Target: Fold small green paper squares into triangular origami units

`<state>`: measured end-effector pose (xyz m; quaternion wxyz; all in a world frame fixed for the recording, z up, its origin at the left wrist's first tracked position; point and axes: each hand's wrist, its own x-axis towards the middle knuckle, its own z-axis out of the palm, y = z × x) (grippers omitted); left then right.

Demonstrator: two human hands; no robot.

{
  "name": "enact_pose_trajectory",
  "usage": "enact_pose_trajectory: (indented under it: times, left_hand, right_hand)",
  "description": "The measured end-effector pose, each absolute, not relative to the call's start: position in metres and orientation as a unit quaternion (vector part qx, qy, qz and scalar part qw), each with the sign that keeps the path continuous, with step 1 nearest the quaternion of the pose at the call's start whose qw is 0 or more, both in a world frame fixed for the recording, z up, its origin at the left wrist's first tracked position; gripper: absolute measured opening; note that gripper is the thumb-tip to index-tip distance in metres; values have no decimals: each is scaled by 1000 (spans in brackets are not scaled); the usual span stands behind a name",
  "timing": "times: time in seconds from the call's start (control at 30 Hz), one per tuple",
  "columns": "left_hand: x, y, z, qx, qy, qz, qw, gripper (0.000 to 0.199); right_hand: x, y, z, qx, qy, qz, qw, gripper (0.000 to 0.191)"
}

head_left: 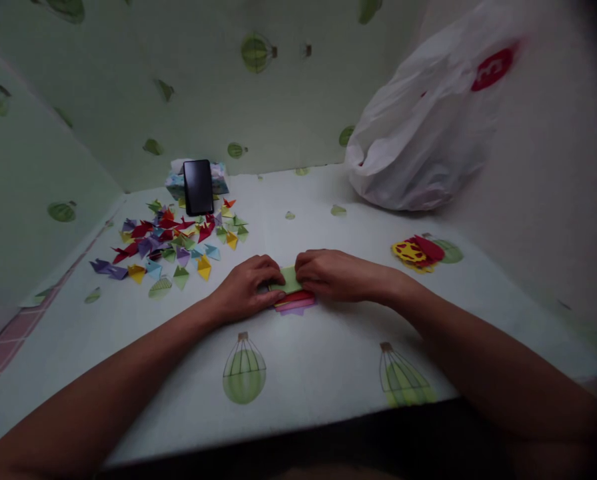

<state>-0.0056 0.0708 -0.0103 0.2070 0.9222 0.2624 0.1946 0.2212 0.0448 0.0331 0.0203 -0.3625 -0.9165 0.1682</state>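
Observation:
A light green piece of paper [289, 280] lies between my hands, on top of a small stack of coloured papers [295, 304] in red, pink and purple. At its left edge, my left hand [251, 288] is closed on it, thumb and fingers at the near and far sides. My right hand [326, 275] has its fingers curled together on the right end of the green paper. Both hands rest low over the tabletop, and the right fingertips are partly hidden.
Many small folded paper shapes [181, 241] spread over the left side. Behind them a black phone [198, 187] leans on a tissue pack [220, 177]. A white plastic bag [418, 133] stands at the back right, with red and yellow cutouts [418, 252] before it.

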Motion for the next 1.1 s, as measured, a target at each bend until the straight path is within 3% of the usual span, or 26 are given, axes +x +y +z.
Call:
enact_pose_trajectory:
  times: [0.37,0.53,0.67,0.8,0.93,1.1]
  left_hand:
    - [-2,68,-12,909,285,210,223,7]
    - [-4,65,-7,858,349,294,237,13]
    - [-4,63,-7,742,382,382,396,18]
    - [1,61,-9,636,370,384,558,24]
    - [3,59,-8,572,384,400,604,24]
    - [3,58,-7,579,383,390,605,24]
  right_hand:
    - [223,50,25,-373,-909,178,45,12]
    - [219,50,21,-434,-860,194,184,13]
    - [217,48,21,-462,-788,267,307,9]
    - [214,49,18,-455,-682,432,375,10]
    - [208,50,12,-406,-586,577,399,15]
    - [202,46,7,-392,-562,615,389,13]
